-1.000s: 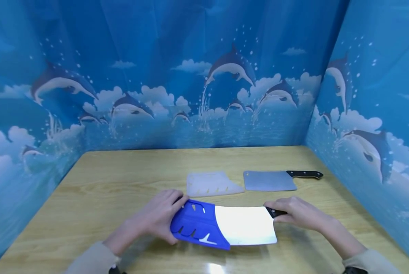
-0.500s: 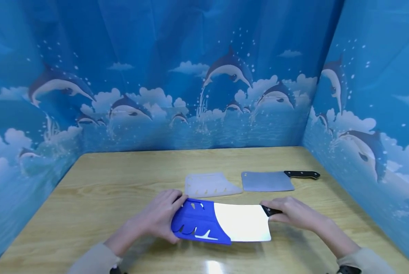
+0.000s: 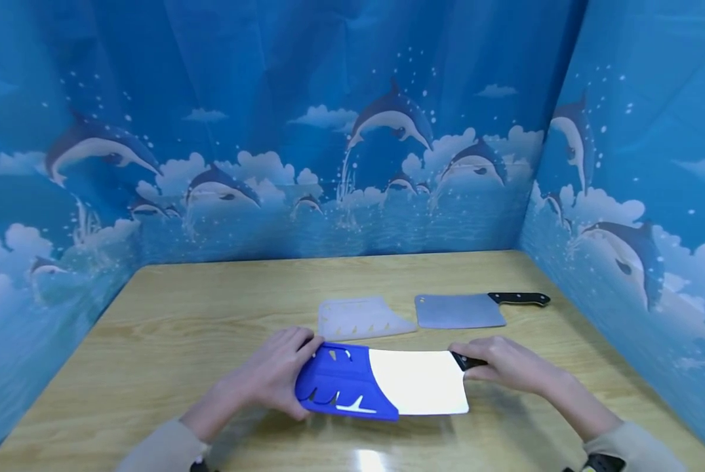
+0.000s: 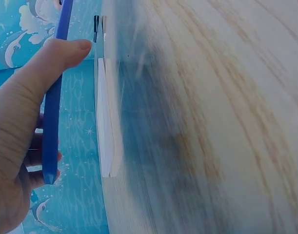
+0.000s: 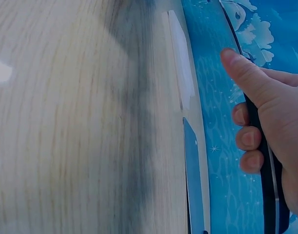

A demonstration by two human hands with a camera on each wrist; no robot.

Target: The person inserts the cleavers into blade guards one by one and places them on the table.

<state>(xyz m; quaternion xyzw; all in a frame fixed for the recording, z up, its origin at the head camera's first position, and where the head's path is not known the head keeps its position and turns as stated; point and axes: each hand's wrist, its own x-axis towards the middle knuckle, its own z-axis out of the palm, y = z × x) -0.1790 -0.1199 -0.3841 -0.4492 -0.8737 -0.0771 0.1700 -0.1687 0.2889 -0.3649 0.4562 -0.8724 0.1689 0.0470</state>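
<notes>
My left hand (image 3: pixel 278 373) grips the blue slotted blade cover (image 3: pixel 343 380) at its left end, thumb on the near side. In the left wrist view the cover (image 4: pixel 52 126) shows edge-on between thumb and fingers. A cleaver (image 3: pixel 423 383) has the left part of its blade inside that cover; the bright right part is bare. Curled around its black handle (image 5: pixel 270 180) are the fingers of my right hand (image 3: pixel 511 367). Cover and cleaver are held above the table, tilted, with a shadow below.
Behind them on the wooden table (image 3: pixel 210 295) lies a translucent white blade cover (image 3: pixel 364 318). To its right is a second cleaver (image 3: pixel 461 311), its black handle pointing right. Dolphin-printed curtains (image 3: pixel 305 131) stand along the back and sides.
Over the second, the cleaver's blade has slid slightly left, deeper into the blue cover, and levelled out a little. The right hand moved left with it; both hands keep their hold.
</notes>
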